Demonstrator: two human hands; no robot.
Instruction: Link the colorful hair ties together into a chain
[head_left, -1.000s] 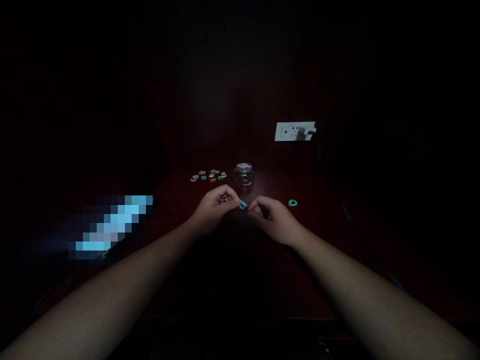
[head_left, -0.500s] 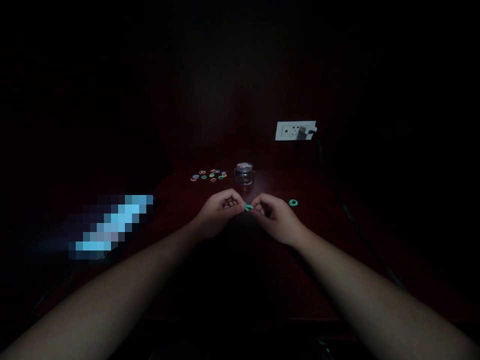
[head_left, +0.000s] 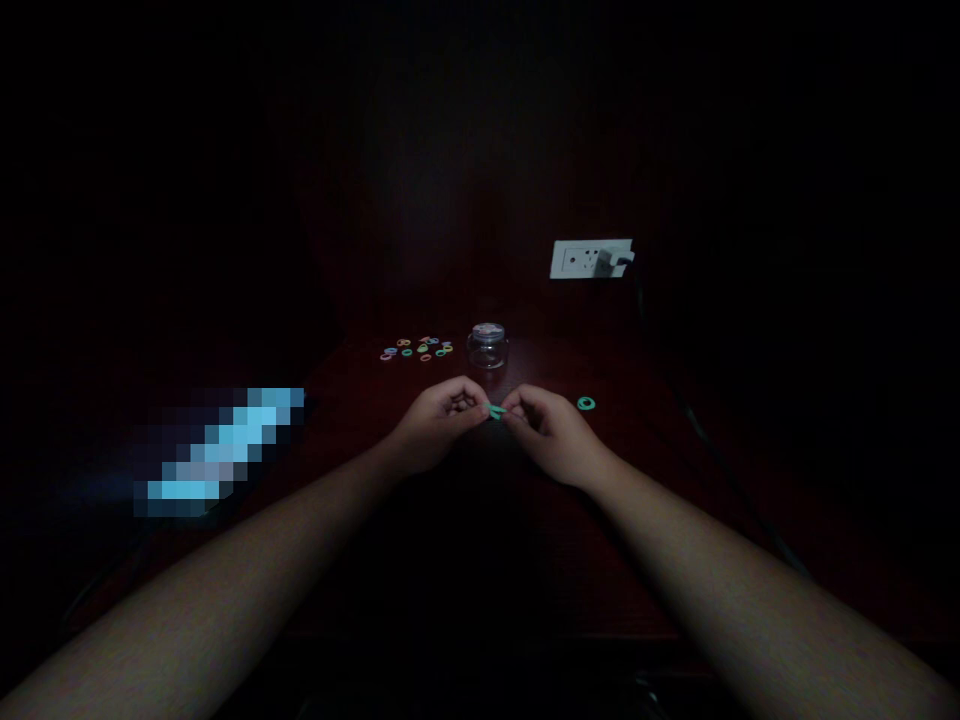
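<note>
Head view: With the work apparently midway, small multicoloured rings [head_left: 423, 349] lie loose on the dark red table [head_left: 645, 420], left of a clear, round lidded jar [head_left: 488, 350]. Before it, the left hand [head_left: 442, 418] and right hand [head_left: 546, 428] pinch a small green band [head_left: 496, 411] between closed fingertips; green rings [head_left: 581, 405] lie apart at right.

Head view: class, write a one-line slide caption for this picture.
Left hand and right hand pinch a green band in dim light, a clear jar beyond.
</note>
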